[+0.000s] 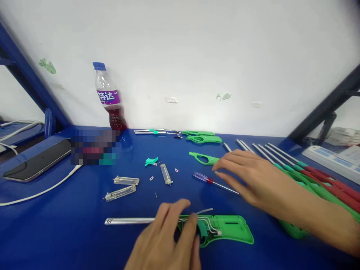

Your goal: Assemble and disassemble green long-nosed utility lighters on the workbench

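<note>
My left hand (171,236) is closed around the middle of an opened lighter lying flat, its fingers over the trigger area. The lighter's green half shell (236,228) shows white wires, a teal trigger (201,229) and a silver tube (129,221) pointing left. My right hand (247,172) reaches in from the right, fingers stretched and slightly bent, thumb apart. Its fingertips are over the right end of a loose green half shell (206,159); whether they touch it is hidden. Just below lies a screwdriver (209,180) with a clear purplish handle, its shaft tip near my right hand.
Clear fuel tanks (120,193), teal triggers (151,161), small plates and a screw (156,195) lie mid-table. More shells (202,138) and tubes (157,132) rest along the wall. Red and green lighters (323,180) line the right. A bottle (111,101) and phone (39,161) stand left.
</note>
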